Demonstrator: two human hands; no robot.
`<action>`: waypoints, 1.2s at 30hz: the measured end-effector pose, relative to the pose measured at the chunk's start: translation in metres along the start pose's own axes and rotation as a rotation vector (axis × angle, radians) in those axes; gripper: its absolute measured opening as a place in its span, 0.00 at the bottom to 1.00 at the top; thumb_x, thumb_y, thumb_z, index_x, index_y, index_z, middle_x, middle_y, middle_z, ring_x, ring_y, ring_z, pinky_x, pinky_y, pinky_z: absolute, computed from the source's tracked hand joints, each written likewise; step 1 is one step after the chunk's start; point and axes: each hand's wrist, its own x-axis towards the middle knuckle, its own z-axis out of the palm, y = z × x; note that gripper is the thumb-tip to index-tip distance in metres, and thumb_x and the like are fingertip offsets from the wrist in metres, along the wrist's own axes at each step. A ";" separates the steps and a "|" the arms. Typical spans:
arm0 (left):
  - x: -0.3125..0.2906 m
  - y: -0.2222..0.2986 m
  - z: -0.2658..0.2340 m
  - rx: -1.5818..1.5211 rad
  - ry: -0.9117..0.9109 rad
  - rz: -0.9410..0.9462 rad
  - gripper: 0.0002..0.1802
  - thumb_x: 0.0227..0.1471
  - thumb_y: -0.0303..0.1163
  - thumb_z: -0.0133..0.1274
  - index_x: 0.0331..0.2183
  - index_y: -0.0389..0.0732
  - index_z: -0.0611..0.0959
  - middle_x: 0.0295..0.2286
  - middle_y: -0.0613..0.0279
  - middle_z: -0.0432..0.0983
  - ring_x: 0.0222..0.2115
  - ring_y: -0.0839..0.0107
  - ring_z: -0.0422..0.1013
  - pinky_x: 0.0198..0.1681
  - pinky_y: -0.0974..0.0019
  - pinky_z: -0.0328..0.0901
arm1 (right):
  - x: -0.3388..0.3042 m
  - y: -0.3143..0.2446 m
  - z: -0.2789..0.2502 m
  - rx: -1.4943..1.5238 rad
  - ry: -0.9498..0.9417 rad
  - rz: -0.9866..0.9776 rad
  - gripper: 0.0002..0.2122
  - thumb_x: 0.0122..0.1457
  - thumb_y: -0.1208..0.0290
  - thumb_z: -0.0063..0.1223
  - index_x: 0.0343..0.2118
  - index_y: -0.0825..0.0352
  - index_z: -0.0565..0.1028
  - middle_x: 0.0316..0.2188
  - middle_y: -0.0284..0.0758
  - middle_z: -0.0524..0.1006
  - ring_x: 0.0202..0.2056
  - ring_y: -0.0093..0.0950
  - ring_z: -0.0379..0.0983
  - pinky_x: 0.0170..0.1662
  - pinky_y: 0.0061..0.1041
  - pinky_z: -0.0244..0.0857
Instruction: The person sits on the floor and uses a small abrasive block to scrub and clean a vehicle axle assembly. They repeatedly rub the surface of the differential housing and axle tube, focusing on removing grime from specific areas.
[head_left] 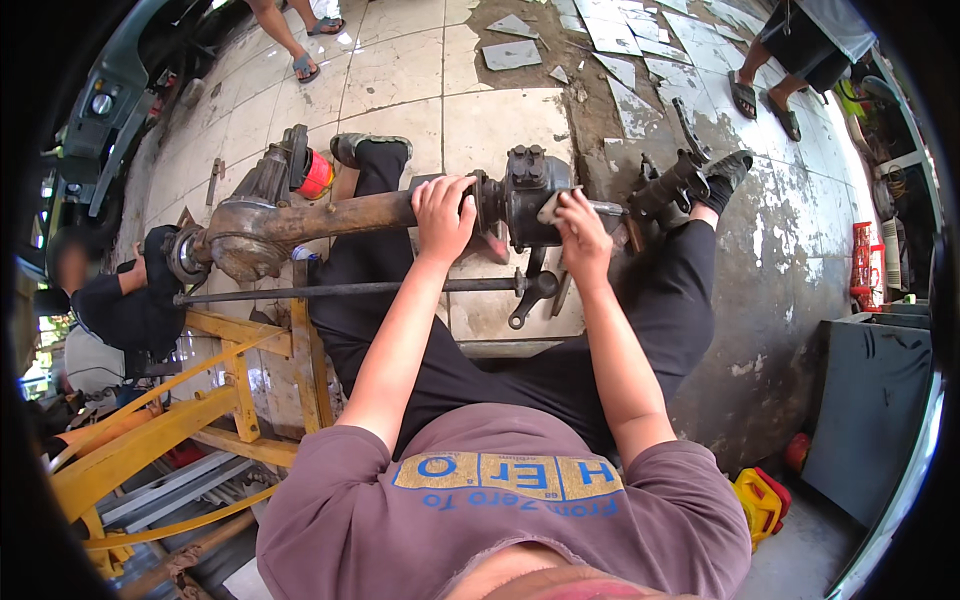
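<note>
A rusty brown axle housing (340, 215) with a bulging differential lies crosswise in front of me, between my legs. My left hand (443, 215) is closed over its tube, near the right end. Beside it stands the dark greasy knuckle housing (537, 190) with bolt heads on top. My right hand (583, 235) pinches a small pale piece (549, 207), perhaps a folded rag or paper, against the knuckle's right side. A short shaft (607, 208) sticks out there, partly behind my fingers. Nearer me, a long thin steering rod (370, 288) runs below the axle to a dark lever arm (533, 295).
Another dark hub part (672, 187) lies by my right foot. On the left are a yellow metal frame (235, 390) and a crouching person (125, 290). Two people's legs show at the far side. Broken tiles (511, 54) lie beyond; a grey cabinet (868, 415) stands right.
</note>
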 end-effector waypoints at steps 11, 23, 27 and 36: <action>0.009 -0.001 0.006 0.002 0.003 0.001 0.18 0.63 0.36 0.56 0.53 0.49 0.88 0.50 0.61 0.83 0.57 0.58 0.75 0.69 0.46 0.57 | 0.026 0.011 -0.001 0.033 0.034 0.252 0.09 0.70 0.79 0.64 0.51 0.66 0.87 0.56 0.42 0.87 0.59 0.37 0.85 0.63 0.34 0.77; 0.011 -0.002 0.006 0.024 0.005 0.014 0.18 0.62 0.35 0.57 0.53 0.50 0.87 0.49 0.61 0.83 0.56 0.58 0.75 0.68 0.45 0.57 | 0.043 0.031 -0.008 -0.019 0.054 0.206 0.10 0.70 0.83 0.60 0.51 0.67 0.85 0.56 0.43 0.87 0.59 0.41 0.84 0.62 0.36 0.78; 0.010 -0.003 0.005 0.012 0.004 0.015 0.18 0.62 0.35 0.57 0.53 0.50 0.87 0.49 0.61 0.83 0.56 0.58 0.75 0.69 0.45 0.57 | 0.045 0.032 -0.002 0.038 0.012 0.079 0.13 0.69 0.86 0.58 0.52 0.67 0.86 0.55 0.43 0.87 0.59 0.41 0.84 0.62 0.36 0.78; 0.008 -0.005 0.005 0.017 0.013 0.018 0.18 0.61 0.35 0.58 0.53 0.50 0.87 0.48 0.61 0.83 0.56 0.58 0.75 0.68 0.45 0.57 | 0.055 0.031 -0.008 0.014 -0.055 -0.020 0.11 0.72 0.81 0.60 0.54 0.69 0.86 0.54 0.42 0.89 0.54 0.35 0.87 0.60 0.31 0.77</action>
